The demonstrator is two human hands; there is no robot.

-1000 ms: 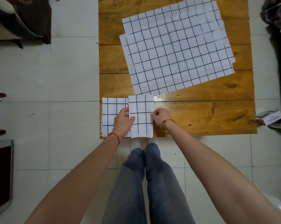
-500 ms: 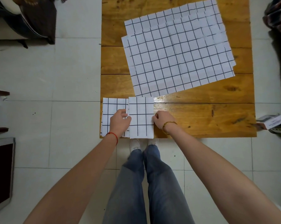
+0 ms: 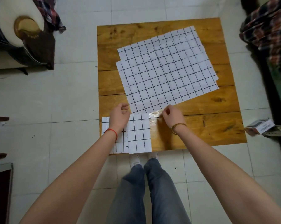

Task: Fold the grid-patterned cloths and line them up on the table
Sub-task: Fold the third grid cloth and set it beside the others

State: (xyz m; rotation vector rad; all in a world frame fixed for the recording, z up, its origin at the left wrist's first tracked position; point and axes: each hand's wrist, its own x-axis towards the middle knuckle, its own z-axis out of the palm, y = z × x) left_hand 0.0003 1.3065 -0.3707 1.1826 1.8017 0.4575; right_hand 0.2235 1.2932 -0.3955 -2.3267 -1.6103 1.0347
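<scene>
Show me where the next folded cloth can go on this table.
Bare wood of the table lies right of the second folded cloth, along the near edge. The unfolded stack crowds the far half; the first folded cloth fills the near left corner.

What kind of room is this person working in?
Probably a home living room: a low wooden table on a pale tiled floor, an upholstered seat beside it with checked clothing draped over it.

Brown plank wood surface (image 3: 201, 126): varnished, glossy, knots showing. Flat white black-gridded cloths (image 3: 167, 70): matt, creased, papery-looking. Folded white gridded cloths (image 3: 139, 133): matt, smooth. Pale tiled floor (image 3: 55, 94): smooth, faint sheen. Grey-blue denim trousers (image 3: 152, 191): matt.
</scene>
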